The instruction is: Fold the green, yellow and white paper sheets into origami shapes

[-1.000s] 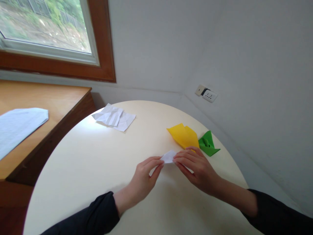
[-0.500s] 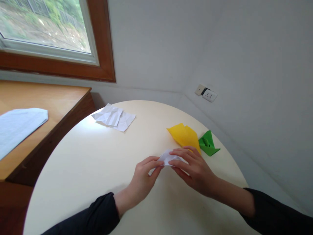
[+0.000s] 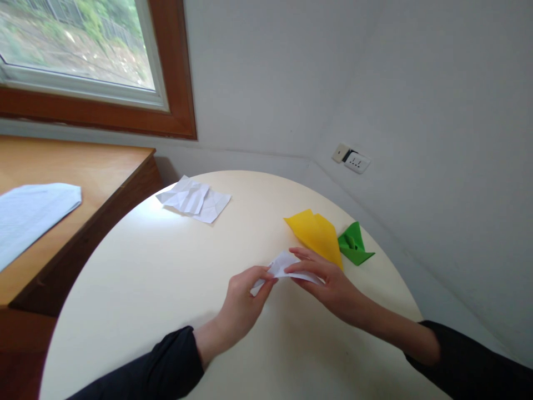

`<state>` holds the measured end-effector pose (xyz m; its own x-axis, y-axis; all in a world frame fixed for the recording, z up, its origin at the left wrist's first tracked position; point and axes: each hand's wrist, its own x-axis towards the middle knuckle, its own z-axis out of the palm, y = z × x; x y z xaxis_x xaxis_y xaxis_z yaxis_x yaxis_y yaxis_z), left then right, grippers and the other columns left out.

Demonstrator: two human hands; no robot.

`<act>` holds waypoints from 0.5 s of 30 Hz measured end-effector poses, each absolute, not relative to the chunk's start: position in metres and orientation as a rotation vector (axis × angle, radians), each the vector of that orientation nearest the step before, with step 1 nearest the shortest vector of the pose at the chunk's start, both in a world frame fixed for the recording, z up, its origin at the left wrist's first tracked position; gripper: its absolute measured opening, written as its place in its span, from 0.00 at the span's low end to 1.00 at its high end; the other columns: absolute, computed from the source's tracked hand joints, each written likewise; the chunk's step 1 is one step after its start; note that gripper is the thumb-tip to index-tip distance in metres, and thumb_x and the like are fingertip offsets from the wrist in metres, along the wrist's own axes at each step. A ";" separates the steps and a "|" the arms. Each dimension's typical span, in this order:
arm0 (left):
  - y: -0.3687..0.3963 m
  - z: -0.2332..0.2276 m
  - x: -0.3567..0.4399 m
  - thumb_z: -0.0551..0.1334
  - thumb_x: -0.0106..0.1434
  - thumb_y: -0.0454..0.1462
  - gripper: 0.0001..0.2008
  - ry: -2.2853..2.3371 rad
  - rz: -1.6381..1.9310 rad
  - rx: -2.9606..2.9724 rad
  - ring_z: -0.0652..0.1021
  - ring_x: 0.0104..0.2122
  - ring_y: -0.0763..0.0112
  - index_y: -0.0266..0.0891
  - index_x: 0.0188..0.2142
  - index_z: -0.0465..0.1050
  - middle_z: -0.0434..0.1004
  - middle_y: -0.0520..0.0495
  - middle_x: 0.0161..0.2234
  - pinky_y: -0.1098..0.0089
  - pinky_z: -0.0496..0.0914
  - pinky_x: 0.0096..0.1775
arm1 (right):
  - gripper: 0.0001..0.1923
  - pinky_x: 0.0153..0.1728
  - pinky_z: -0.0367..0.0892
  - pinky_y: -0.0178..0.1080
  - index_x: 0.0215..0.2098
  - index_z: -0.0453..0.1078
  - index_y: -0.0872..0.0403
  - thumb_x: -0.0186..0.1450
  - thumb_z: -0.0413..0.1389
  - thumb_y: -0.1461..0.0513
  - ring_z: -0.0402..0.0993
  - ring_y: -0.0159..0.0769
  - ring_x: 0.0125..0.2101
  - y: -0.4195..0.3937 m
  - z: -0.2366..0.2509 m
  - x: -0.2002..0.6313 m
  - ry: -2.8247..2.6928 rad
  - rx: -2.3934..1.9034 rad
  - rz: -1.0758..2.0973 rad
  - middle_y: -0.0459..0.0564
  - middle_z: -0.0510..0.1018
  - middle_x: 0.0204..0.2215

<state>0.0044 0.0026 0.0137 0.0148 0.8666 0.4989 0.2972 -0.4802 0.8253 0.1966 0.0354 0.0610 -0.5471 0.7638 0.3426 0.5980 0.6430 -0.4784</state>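
A small piece of folded white paper (image 3: 281, 262) is held between my two hands above the round table. My left hand (image 3: 244, 297) pinches its left side between thumb and fingers, with one corner poking out below. My right hand (image 3: 328, 283) grips the right side, the thumb underneath and the fingers on top. Just behind my right hand lies a yellow paper piece (image 3: 315, 232), folded to points. Beside that sits a green folded paper piece (image 3: 355, 244). My fingers hide part of the white paper.
Creased white paper sheets (image 3: 194, 199) lie near the far left edge of the round cream table (image 3: 154, 278). A wooden desk (image 3: 104, 161) at left bears a light blue folded item (image 3: 37, 214). A wall socket (image 3: 357, 162) is beyond the table.
My right hand has shifted slightly, its fingers closer together on the white paper. More of the paper shows below the right fingers and at the left corner. My left hand has barely moved.
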 end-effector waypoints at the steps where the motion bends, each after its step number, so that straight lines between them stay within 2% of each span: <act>1: 0.003 0.014 0.004 0.60 0.59 0.31 0.04 1.184 1.486 1.805 0.78 0.28 0.72 0.39 0.31 0.74 0.80 0.50 0.30 0.75 0.72 0.33 | 0.09 0.46 0.70 0.43 0.39 0.75 0.47 0.63 0.54 0.58 0.70 0.40 0.50 0.036 0.060 0.197 -2.329 -1.060 0.487 0.52 0.74 0.49; 8: 0.004 0.012 0.004 0.60 0.59 0.29 0.07 1.049 1.567 1.864 0.79 0.32 0.72 0.39 0.35 0.75 0.81 0.48 0.33 0.75 0.73 0.36 | 0.11 0.53 0.63 0.45 0.40 0.76 0.46 0.61 0.55 0.57 0.64 0.41 0.55 0.036 0.062 0.197 -2.209 -1.202 0.901 0.51 0.68 0.55; 12: 0.004 0.011 0.005 0.60 0.59 0.30 0.06 1.041 1.568 1.857 0.80 0.32 0.72 0.39 0.33 0.75 0.81 0.48 0.33 0.75 0.73 0.36 | 0.09 0.56 0.56 0.50 0.35 0.77 0.47 0.59 0.57 0.56 0.62 0.44 0.56 0.037 0.062 0.197 -2.176 -1.277 0.870 0.52 0.68 0.55; 15: 0.002 0.010 0.005 0.60 0.59 0.30 0.05 1.061 1.521 1.819 0.79 0.31 0.71 0.39 0.32 0.74 0.80 0.48 0.33 0.75 0.73 0.34 | 0.08 0.56 0.56 0.51 0.32 0.76 0.49 0.58 0.57 0.56 0.63 0.45 0.55 0.038 0.064 0.197 -2.156 -1.309 0.829 0.53 0.70 0.53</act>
<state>0.0053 0.0023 0.0101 0.0541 0.8338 0.5495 0.2276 -0.5461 0.8062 0.1968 0.0379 0.0637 -0.4260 0.9002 0.0901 0.6079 0.3585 -0.7085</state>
